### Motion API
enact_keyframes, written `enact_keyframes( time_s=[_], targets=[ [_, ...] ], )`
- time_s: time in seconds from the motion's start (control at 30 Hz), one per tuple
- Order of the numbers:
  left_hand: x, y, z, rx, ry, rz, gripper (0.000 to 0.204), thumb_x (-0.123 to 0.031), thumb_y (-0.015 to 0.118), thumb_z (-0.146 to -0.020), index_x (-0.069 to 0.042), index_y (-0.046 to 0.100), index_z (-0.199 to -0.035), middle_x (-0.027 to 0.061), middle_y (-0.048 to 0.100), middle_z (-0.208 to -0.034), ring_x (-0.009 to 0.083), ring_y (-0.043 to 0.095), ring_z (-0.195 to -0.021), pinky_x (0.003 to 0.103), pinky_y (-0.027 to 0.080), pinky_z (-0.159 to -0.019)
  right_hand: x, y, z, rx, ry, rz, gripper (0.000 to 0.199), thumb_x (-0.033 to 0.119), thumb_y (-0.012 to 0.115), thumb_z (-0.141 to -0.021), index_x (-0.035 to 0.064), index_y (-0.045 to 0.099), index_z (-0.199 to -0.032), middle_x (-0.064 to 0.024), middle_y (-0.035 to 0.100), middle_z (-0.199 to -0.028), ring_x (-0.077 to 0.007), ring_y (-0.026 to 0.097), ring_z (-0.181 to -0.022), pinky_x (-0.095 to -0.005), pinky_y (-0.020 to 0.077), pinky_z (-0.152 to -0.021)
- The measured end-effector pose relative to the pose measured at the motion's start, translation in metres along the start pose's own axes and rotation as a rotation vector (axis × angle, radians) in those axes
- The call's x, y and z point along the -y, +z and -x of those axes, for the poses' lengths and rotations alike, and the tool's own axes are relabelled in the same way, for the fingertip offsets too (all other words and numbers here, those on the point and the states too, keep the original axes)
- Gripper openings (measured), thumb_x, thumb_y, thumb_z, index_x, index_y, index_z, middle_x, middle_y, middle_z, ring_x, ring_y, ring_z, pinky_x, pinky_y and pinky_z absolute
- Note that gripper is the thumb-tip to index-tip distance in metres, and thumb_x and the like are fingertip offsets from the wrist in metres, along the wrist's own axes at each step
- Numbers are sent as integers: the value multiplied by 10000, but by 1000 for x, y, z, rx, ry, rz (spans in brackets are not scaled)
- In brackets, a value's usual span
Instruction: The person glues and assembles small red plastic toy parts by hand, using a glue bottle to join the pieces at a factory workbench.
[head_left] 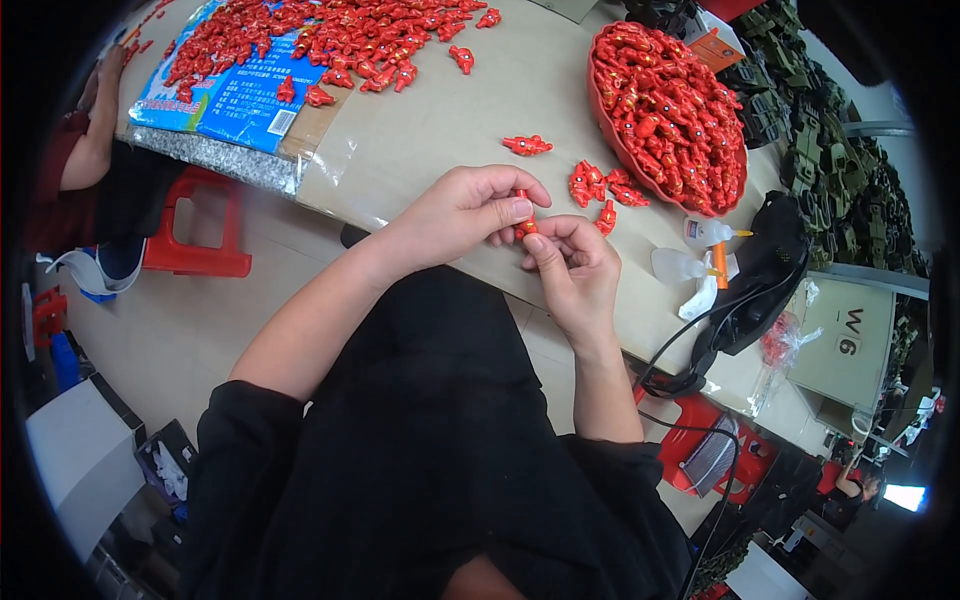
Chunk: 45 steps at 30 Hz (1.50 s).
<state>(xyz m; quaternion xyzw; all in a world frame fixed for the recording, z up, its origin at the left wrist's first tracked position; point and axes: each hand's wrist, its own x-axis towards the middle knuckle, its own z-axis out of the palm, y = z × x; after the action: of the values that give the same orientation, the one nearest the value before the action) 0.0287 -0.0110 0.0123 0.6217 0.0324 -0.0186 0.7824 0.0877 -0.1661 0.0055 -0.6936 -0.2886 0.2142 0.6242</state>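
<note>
Both of my hands meet over the table's near edge around one small red figurine [525, 228] with gold marks. My left hand [455, 218] pinches its upper end between thumb and fingers. From below, my right hand [577, 272] grips the lower end, thumb pressed against it. Fingers cover much of the piece. A single red figurine [527, 146] lies just beyond my hands, and a loose group of several figurines [588, 184] rests to their right. Farther right stands a red scalloped basket [606, 112] heaped with the same pieces.
A large pile of red figurines [350, 40] covers a blue printed sheet [235, 110] at the far left. Two small glue bottles [680, 266] and a black bag with a cable [765, 270] lie at right. Another person's arm [95, 135] and a red stool [200, 250] are left.
</note>
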Motion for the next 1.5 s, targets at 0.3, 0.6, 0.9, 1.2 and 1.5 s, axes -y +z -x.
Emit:
enact_keyframes(
  time_s=[0.3,0.6,0.9,1.2,1.5],
  targets=[
    [-4,-8,-4,-5,18,1,173,-121,467,-862,-10,529,-979,1,535,-750,47,492,-658,191,426,-607,8,3,-7,7,28,-4,83,24,546,-805,-36,524,-859,-52,575,-764,-72,533,-619,-184,444,-575],
    [-39,-30,-9,-132,82,114,141,-99,549,-817,-7,514,-919,58,581,-802,108,567,-707,232,463,-616,2,-3,1,-77,66,-193,186,53,527,-821,-34,486,-979,-36,531,-799,-60,518,-632,-190,454,-578],
    [-159,-107,-59,-406,446,-70,211,-78,540,-813,9,466,-990,112,572,-936,175,573,-855,289,461,-762,-2,-1,-2,-57,62,-105,147,35,516,-822,-31,489,-950,-33,525,-764,-65,518,-612,-185,442,-574],
    [-300,-199,-153,-1054,673,-974,274,-324,559,-788,-74,641,-865,58,613,-842,187,538,-829,307,401,-752,-7,-1,-4,-60,5,72,115,47,552,-781,-29,547,-867,-74,563,-702,-100,556,-551,-212,431,-518],
    [-316,-216,-205,-1309,173,-1308,351,-437,539,-771,-128,646,-897,77,607,-942,237,521,-944,372,322,-835,7,0,-7,-33,29,125,92,53,572,-777,-9,559,-843,-50,547,-686,-82,528,-552,-198,411,-485]
  ],
)
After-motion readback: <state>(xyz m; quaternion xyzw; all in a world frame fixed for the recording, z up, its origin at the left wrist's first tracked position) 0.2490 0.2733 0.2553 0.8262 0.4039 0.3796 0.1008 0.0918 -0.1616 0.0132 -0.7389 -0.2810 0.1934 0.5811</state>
